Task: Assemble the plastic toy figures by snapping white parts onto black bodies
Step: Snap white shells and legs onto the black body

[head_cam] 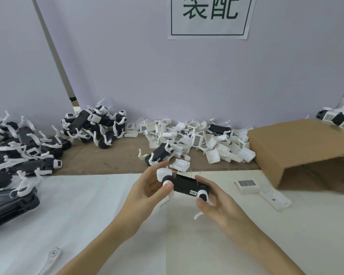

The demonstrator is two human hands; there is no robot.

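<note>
The held body (187, 185) is black with white round joints and a small white label printed in dark characters. The loose shells (199, 139) are white, several showing a fine black-and-white grid, as does the lone part (246, 185) on the white counter (77, 205). The box (298, 147) is plain brown, the wall (167, 76) pale lilac, and the sign (209, 16) white with dark green characters and border.

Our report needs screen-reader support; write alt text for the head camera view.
Two hands, left hand and right hand, hold a black toy body with white legs above a white table. Behind lie a pile of white parts and finished figures.
</note>
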